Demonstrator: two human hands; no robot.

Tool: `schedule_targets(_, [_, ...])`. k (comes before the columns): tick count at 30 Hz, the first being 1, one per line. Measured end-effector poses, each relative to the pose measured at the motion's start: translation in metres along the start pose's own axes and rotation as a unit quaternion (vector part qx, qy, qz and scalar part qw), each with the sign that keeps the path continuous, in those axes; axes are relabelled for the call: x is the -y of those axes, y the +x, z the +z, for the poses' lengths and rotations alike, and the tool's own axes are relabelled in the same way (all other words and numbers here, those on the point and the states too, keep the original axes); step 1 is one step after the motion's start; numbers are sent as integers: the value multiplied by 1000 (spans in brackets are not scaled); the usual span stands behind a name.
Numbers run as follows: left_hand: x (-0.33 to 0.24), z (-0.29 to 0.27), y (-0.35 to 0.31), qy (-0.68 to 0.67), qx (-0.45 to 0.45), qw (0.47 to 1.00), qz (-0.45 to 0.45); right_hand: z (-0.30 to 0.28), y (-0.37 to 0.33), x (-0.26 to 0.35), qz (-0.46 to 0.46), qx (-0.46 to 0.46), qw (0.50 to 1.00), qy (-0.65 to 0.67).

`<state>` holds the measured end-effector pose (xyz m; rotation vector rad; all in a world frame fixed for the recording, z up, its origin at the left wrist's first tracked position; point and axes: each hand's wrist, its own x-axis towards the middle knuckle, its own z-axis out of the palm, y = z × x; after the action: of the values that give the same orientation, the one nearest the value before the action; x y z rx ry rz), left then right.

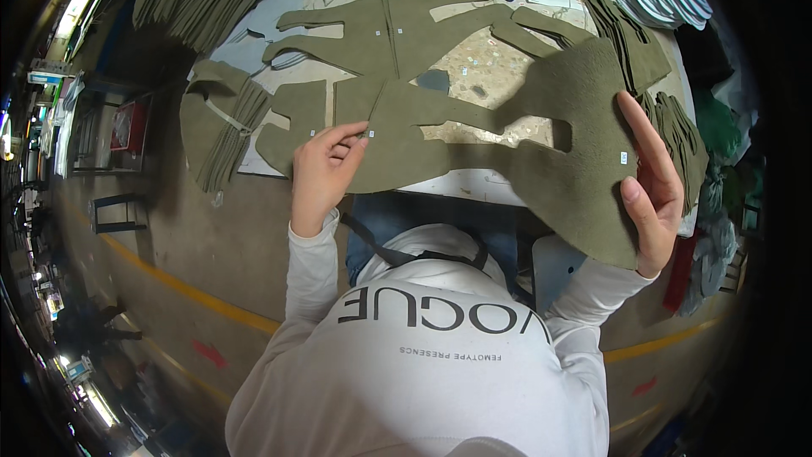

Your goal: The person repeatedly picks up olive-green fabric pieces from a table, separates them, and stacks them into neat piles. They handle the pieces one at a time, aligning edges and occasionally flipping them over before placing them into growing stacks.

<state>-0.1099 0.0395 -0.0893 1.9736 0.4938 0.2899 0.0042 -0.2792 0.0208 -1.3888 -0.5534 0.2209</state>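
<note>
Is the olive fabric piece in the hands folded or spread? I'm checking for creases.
Spread: the olive fabric piece hangs open in one layer between left hand and right hand.

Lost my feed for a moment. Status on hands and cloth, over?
Left hand pinching the edge of the olive cloth piece. Right hand gripping its wide end, lifted off the table. More cut pieces flat beneath, nothing blocking.

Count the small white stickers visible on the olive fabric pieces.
4 at least: one sticker by the right hand, one at the left hand fingertips, one left of those, one higher up. Others may be hidden.
</note>
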Motion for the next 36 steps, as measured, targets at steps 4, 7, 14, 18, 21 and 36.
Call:
schedule_targets(4, [-2,0,0,36,-8,999,29,10,4,-19,4,18,999,36])
schedule_targets(7, [-4,-2,1,30,-10,998,49,14,7,-58,83,51,995,31])
schedule_targets(14, [-7,0,5,-21,-2,1000,-6,8,-3,-119,130,56,986,-89])
schedule_targets(18, [-13,3,7,-28,60,997,40,9,-9,-119,109,67,978,-165])
schedule_targets(21, [-18,6,-1,1,70,997,22,10,-9,-119,113,48,978,-166])
schedule_targets(36, [-17,12,-28,-110,44,993,-11,9,5,-11,-98,-113,877,-456])
